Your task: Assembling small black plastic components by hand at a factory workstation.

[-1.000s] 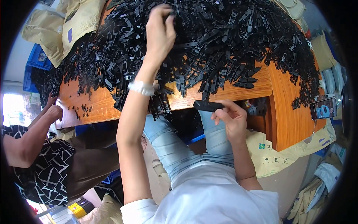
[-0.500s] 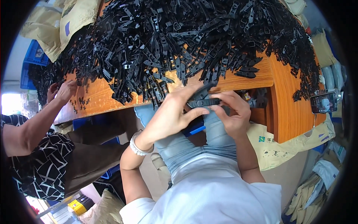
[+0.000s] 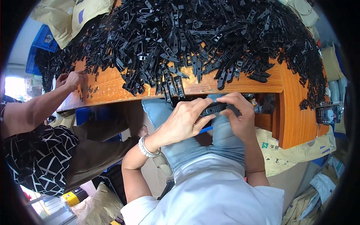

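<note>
The person's bare left hand [image 3: 182, 119] and bare right hand [image 3: 242, 115] pinch one elongated black plastic piece [image 3: 214, 109], seemingly unfinished, with the sprawling black plastic heap [image 3: 180, 33] at its twelve o'clock apparently left

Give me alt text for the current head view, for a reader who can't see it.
The left hand and right hand hold a black part between them, in front of a wooden table. A heap of black parts covers much of it; a co-worker's hand is at its left end.

green logo [image 3: 265, 145] and dark print [image 3: 276, 161] on yellowish sack [image 3: 296, 154]
</note>
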A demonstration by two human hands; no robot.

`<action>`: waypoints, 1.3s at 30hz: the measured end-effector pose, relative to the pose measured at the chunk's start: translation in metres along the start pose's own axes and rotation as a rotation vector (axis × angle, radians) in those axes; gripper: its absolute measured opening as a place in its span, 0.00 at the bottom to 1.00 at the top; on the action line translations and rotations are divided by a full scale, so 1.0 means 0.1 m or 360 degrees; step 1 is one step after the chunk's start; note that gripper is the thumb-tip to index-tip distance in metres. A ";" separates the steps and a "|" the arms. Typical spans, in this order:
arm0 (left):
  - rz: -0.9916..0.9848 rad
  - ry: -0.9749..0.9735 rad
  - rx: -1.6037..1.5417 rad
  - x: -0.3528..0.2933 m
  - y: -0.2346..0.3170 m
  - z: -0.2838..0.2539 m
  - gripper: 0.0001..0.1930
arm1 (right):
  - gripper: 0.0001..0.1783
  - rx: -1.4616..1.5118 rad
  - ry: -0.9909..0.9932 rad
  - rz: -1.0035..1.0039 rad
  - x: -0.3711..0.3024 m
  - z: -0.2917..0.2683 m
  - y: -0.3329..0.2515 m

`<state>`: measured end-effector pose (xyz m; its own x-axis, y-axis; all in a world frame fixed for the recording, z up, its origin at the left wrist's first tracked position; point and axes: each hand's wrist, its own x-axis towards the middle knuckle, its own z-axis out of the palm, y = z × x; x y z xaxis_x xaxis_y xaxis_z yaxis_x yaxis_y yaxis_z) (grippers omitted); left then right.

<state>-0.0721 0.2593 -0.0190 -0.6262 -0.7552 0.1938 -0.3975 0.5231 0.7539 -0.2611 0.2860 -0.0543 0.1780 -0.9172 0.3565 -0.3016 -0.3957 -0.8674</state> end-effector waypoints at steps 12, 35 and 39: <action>0.0076 -0.0088 -0.0224 0.05 -0.23 -0.12 0.15 | 0.16 0.0437 -0.0191 0.0316 -0.02 0.01 0.02; -0.0028 0.1005 0.0835 0.82 -1.06 -0.84 0.04 | 0.08 -0.1615 0.1147 0.0652 0.28 -1.67 1.22; -0.0251 0.0981 0.0196 0.69 -0.75 -0.64 0.09 | 0.07 -0.1927 0.0965 0.0753 0.28 -1.68 1.29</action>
<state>-0.0427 0.1429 -0.0220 -0.0685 -0.8958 0.4391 -0.5500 0.4012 0.7325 -0.4521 0.2011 -0.0982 -0.4894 -0.7275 0.4809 -0.8711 0.4339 -0.2301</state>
